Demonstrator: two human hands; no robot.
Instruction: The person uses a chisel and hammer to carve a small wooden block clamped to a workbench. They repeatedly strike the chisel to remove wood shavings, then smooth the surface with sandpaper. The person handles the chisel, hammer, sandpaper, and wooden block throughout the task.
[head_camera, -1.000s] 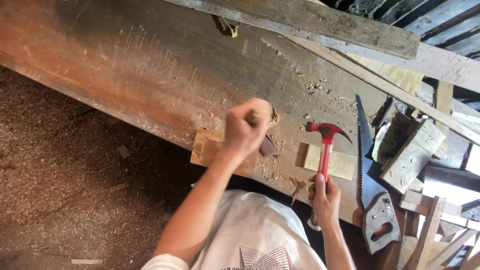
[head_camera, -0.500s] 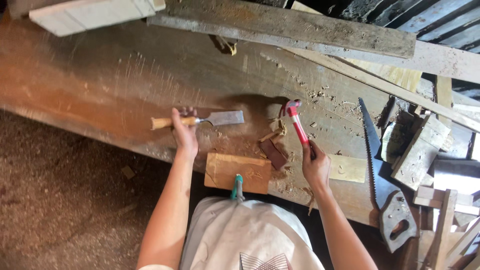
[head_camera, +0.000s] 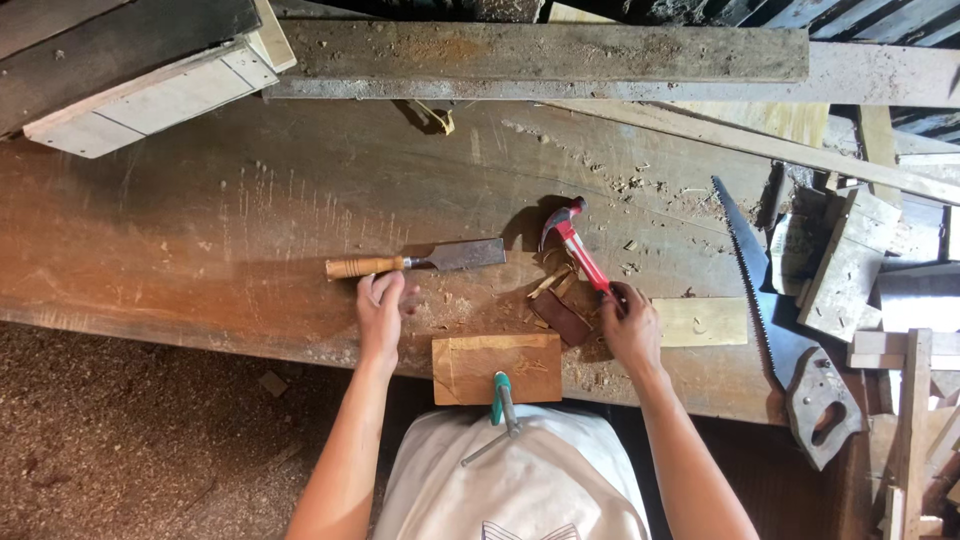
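The left hand (head_camera: 380, 305) lay loosely curled and holding nothing, fingertips just beside the wooden handle of the chisel (head_camera: 420, 262), which rested flat on the desk (head_camera: 200, 220); the right hand (head_camera: 630, 325) was closed round the red grip of the hammer (head_camera: 572, 245), its head resting on the desk; the clamped wood block (head_camera: 497, 368) sat at the near edge between both hands, chips scattered beside it; judging by those chips some cutting was done, though the block's top looked mostly whole.

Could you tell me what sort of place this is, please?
Most likely a rough woodworking shop. A chisel lies by the left hand, the right hand grips a red hammer, a handsaw rests on the scarred workbench, and sawdust covers the floor.
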